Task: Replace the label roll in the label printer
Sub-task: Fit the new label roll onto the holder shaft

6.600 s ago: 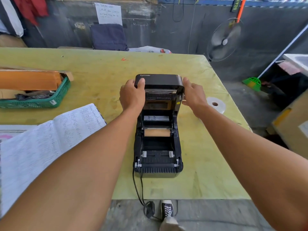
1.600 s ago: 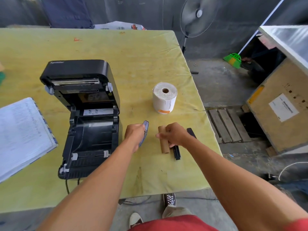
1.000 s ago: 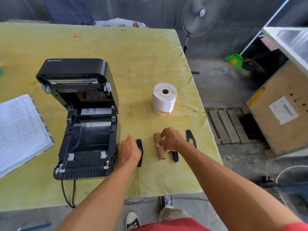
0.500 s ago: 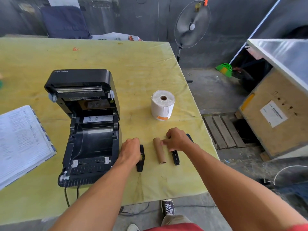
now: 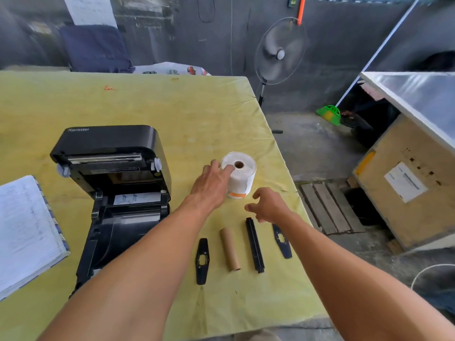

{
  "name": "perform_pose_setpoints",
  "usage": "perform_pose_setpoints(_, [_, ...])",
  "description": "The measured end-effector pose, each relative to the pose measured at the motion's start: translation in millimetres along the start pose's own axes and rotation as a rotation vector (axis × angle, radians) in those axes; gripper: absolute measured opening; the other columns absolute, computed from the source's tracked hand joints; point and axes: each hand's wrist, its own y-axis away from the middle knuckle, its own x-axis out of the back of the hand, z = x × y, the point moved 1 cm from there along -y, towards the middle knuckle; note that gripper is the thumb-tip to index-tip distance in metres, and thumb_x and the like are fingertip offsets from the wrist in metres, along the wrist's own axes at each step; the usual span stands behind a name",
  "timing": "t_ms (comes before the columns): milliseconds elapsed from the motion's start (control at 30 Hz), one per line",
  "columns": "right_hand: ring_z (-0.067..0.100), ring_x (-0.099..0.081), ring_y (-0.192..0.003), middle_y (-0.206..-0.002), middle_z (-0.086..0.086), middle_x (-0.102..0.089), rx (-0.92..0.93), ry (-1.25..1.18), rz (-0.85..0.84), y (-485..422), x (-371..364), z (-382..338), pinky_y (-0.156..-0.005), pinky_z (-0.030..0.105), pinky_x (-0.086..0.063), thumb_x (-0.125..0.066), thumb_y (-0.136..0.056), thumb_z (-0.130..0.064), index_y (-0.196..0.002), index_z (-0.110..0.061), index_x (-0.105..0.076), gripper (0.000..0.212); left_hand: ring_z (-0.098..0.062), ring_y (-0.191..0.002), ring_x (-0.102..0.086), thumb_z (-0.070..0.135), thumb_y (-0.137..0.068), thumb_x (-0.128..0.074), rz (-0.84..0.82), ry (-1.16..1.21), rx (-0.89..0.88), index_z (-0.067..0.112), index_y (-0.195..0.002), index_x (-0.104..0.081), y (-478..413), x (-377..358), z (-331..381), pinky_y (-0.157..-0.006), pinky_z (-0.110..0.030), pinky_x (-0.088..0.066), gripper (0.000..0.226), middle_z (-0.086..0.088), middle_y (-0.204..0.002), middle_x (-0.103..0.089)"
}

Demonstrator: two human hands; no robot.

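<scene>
Printer (image 5: 110,193) open beside ledger (image 5: 24,232). Fresh label roll (image 5: 242,175) upright on table (image 5: 172,114); left hand (image 5: 211,185) spread against it, grip seemingly unclosed. Right hand (image 5: 268,205) loosely curled, empty, above spindle (image 5: 254,244), near cardboard core (image 5: 230,249).

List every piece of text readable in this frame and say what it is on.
"Xprinter": on the raised lid of the label printer.
Handwriting in the open notebook: too blurred to read.
White sheet on the back wall: unreadable.
White label on the wooden crate: unreadable.
Green tag by the orange pole: cut off, unreadable.
</scene>
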Motion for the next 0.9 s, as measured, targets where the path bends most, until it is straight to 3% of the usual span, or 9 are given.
perform_pose_setpoints(167, [0.025, -0.061, -0.060, -0.069, 0.001, -0.057, 0.022, 0.044, -0.088, -45, 15, -1, -0.074, 0.043, -0.060, -0.075, -0.088, -0.022, -0.129, -0.009, -0.050, 0.050, -0.034, -0.122, -0.034, 0.015, -0.087, -0.062, -0.136, -0.161, -0.005, 0.028, -0.140, -0.038, -41, -10, 7, -0.090, -0.045, -0.047, 0.060, -0.014, -0.140, -0.028])
perform_pose_setpoints(300, [0.019, -0.057, -0.061, -0.086, 0.001, -0.058, 0.040, 0.056, -0.160, -71, 26, 3, -0.063, 0.037, -0.056, -0.081, -0.082, -0.022, -0.134, -0.011, -0.047, 0.063, -0.033, -0.137, -0.021, 0.029, -0.082, -0.069, -0.204, -0.243, -0.085, 0.012, -0.127, -0.052, -69, -12, 13, -0.098, -0.042, -0.042, 0.052, -0.019, -0.153, -0.018])
perform_pose_setpoints(433, [0.019, -0.061, -0.090, -0.097, -0.004, -0.058, 0.092, -0.036, -0.241, -88, 32, 9, -0.071, 0.028, -0.050, -0.086, -0.076, -0.023, -0.134, -0.015, -0.051, 0.068, -0.024, -0.146, -0.008, 0.034, -0.083, -0.070, -0.238, -0.058, -0.053, 0.003, -0.128, -0.051, -73, -18, 13, -0.112, -0.035, -0.026, 0.057, -0.015, -0.159, -0.010])
perform_pose_setpoints(500, [0.006, -0.067, -0.088, -0.087, -0.010, -0.063, 0.160, -0.099, -0.277, -89, 38, 7, -0.061, 0.016, -0.047, -0.084, -0.077, -0.015, -0.130, -0.017, -0.058, 0.059, -0.026, -0.145, -0.010, 0.033, -0.086, -0.068, -0.188, 0.111, 0.068, 0.002, -0.130, -0.049, -71, -18, 18, -0.114, -0.035, -0.024, 0.058, -0.014, -0.159, -0.009])
perform_pose_setpoints(567, [0.000, -0.068, -0.083, -0.099, -0.001, -0.069, 0.194, -0.197, -0.280, -86, 44, 5, -0.056, 0.016, -0.049, -0.082, -0.078, -0.013, -0.133, -0.021, -0.055, 0.062, -0.028, -0.138, -0.027, 0.034, -0.086, -0.067, -0.101, 0.275, 0.223, 0.000, -0.129, -0.051, -72, -13, 22, -0.107, -0.034, -0.033, 0.057, -0.014, -0.154, -0.023])
perform_pose_setpoints(667, [0.020, -0.065, -0.097, -0.124, 0.008, -0.064, 0.126, -0.434, -0.168, -75, 53, 1, -0.064, 0.026, -0.049, -0.085, -0.077, -0.018, -0.146, -0.027, -0.041, 0.083, -0.031, -0.104, -0.058, 0.043, -0.085, -0.065, -0.016, 0.505, 0.455, -0.001, -0.112, -0.065, -73, -4, 16, -0.077, -0.031, -0.044, 0.052, -0.017, -0.119, -0.062])
perform_pose_setpoints(733, [0.017, -0.064, -0.087, -0.117, 0.013, -0.067, 0.121, -0.532, -0.050, -58, 50, -3, -0.062, 0.023, -0.046, -0.087, -0.075, -0.016, -0.148, -0.025, -0.042, 0.086, -0.028, -0.087, -0.060, 0.050, -0.083, -0.062, -0.047, 0.753, 0.538, 0.000, -0.098, -0.069, -59, 0, 7, -0.069, -0.032, -0.042, 0.053, -0.014, -0.100, -0.067])
perform_pose_setpoints(800, [0.015, -0.066, -0.082, -0.107, 0.011, -0.070, 0.160, -0.557, 0.002, -52, 50, -12, -0.063, 0.021, -0.049, -0.088, -0.074, -0.016, -0.145, -0.026, -0.046, 0.083, -0.026, -0.081, -0.057, 0.050, -0.087, -0.061, -0.030, 0.879, 0.572, 0.003, -0.093, -0.070, -53, 0, 0, -0.064, -0.030, -0.039, 0.048, -0.012, -0.097, -0.066])
perform_pose_setpoints(900, [0.025, -0.069, -0.093, -0.115, 0.011, -0.068, 0.218, -0.533, 0.034, -47, 50, -25, -0.084, 0.036, -0.059, -0.088, -0.072, -0.017, -0.141, -0.026, -0.050, 0.079, -0.028, -0.086, -0.058, 0.051, -0.091, -0.056, 0.034, 0.966, 0.621, 0.002, -0.099, -0.068, -52, 2, -2, -0.067, -0.031, -0.040, 0.052, -0.013, -0.100, -0.065])
